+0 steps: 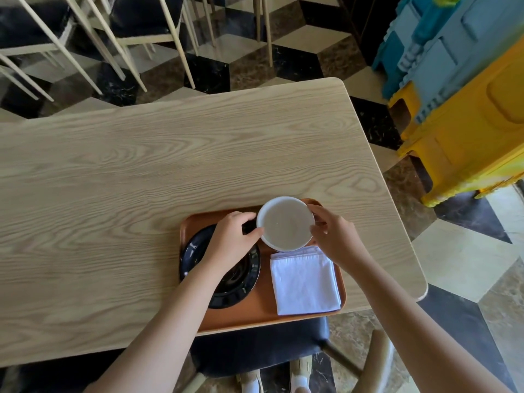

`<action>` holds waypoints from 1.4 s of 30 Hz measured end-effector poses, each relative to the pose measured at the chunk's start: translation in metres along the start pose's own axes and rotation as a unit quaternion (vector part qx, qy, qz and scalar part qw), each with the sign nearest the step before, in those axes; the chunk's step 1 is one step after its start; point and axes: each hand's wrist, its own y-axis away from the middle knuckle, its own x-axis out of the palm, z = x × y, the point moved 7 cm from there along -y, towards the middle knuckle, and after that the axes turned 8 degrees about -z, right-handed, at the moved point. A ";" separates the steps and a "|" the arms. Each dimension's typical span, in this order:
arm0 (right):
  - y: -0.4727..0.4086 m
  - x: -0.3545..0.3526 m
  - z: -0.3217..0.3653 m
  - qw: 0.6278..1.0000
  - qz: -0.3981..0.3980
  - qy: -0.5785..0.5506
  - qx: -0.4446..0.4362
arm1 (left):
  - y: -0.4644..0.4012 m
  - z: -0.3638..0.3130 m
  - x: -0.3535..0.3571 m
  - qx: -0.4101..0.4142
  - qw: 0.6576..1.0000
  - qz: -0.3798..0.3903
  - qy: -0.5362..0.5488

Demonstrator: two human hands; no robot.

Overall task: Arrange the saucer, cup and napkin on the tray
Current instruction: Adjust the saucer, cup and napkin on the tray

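An orange-brown tray (263, 314) lies at the near edge of the wooden table. A black saucer (241, 285) rests on the tray's left half, partly hidden under my left forearm. On the right half lies a folded white napkin (304, 282). A white cup (285, 222), seen from above with pale liquid inside, is over the tray's far part. My left hand (231, 236) grips its left rim. My right hand (334, 235) holds its right rim. I cannot tell whether the cup touches the tray.
The light wooden table (141, 180) stretches left and far from the tray. A dark-cushioned chair (261, 347) stands under the near edge. Chair legs (107, 46) stand beyond the table. Blue and yellow plastic furniture (459, 89) stands at the right.
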 end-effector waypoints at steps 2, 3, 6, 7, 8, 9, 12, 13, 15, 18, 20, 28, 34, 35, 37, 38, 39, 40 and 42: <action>0.001 0.000 0.001 1.000 0.003 -0.004 -0.004 | 0.001 0.001 0.001 0.003 1.000 -0.007 0.003; 0.001 -0.001 0.002 1.000 0.002 -0.006 -0.003 | 0.001 0.000 0.001 0.007 1.000 -0.011 0.001; 0.009 -0.009 0.001 1.000 -0.022 -0.021 0.007 | 0.008 0.001 0.003 0.021 0.999 -0.029 -0.015; 0.016 -0.013 0.001 0.999 -0.036 -0.028 0.003 | 0.014 0.003 0.001 0.019 0.999 -0.042 -0.016; 0.024 -0.018 0.000 0.998 -0.052 -0.031 -0.006 | 0.021 0.005 -0.002 0.016 0.998 -0.063 -0.013; 0.035 -0.022 -0.002 0.997 -0.069 -0.021 -0.021 | 0.030 0.005 -0.008 0.018 0.995 -0.097 -0.012; 0.068 -0.025 -0.010 0.986 -0.108 0.076 -0.102 | 0.067 -0.001 -0.019 0.093 0.977 -0.192 -0.029; 0.079 -0.020 -0.013 0.978 -0.105 0.108 -0.143 | 0.080 -0.005 -0.013 0.130 0.973 -0.187 -0.037; 0.096 -0.003 -0.021 0.960 -0.066 0.171 -0.211 | 0.104 -0.014 0.013 0.196 0.970 -0.133 -0.060; 0.108 0.019 -0.037 0.943 -0.002 0.243 -0.226 | 0.125 -0.022 0.060 0.245 0.961 -0.055 -0.116; 0.109 0.027 -0.044 0.937 0.012 0.272 -0.217 | 0.129 -0.023 0.086 0.249 0.955 -0.024 -0.156; 0.110 0.036 -0.052 0.932 0.029 0.302 -0.201 | 0.124 -0.006 0.103 0.199 0.945 0.009 -0.260; 0.111 0.043 -0.043 0.933 0.017 0.294 -0.208 | 0.127 0.004 0.098 0.169 0.950 0.020 -0.263; 0.112 0.044 -0.040 0.933 0.013 0.291 -0.212 | 0.128 0.005 0.097 0.167 0.950 0.020 -0.263; 0.113 0.047 -0.037 0.933 0.006 0.286 -0.217 | 0.130 0.006 0.093 0.170 0.949 0.015 -0.265; 0.114 0.048 -0.036 0.933 0.002 0.285 -0.219 | 0.130 0.006 0.092 0.172 0.948 0.012 -0.266; 0.114 0.049 -0.034 0.933 0.000 0.283 -0.221 | 0.130 0.006 0.090 0.175 0.948 0.007 -0.268; 0.115 0.050 -0.033 0.933 -0.003 0.283 -0.221 | 0.131 0.006 0.089 0.179 0.946 0.002 -0.269; 0.115 0.052 -0.034 0.935 -0.002 0.285 -0.213 | 0.130 0.006 0.088 0.183 0.945 0.000 -0.272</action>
